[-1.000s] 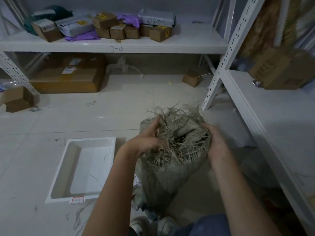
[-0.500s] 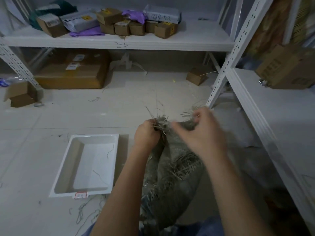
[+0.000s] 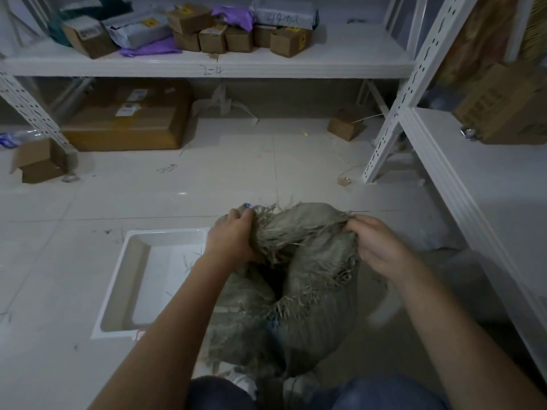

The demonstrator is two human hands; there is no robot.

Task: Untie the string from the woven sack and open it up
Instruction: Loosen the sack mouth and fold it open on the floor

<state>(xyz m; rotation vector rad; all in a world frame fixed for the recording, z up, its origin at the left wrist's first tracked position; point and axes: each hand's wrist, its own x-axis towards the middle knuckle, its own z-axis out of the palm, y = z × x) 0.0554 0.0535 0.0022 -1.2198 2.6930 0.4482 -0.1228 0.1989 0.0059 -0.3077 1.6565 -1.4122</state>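
Both forearms reach forward, left hand (image 3: 233,235) and right hand (image 3: 374,242) each in a closed grip on the frayed rim of the sack (image 3: 302,291) on the floor (image 3: 148,187), with a white tray (image 3: 124,291) at its 9 o'clock and a shelf (image 3: 473,202) edge at 3 o'clock.

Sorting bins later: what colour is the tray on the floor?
White, seen in the head view: the tray beside the sack.

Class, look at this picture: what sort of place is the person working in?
Probably a parcel storeroom: white slotted-metal shelving, small brown cardboard boxes beside grey and purple mailer bags, a large flat carton on the floor.
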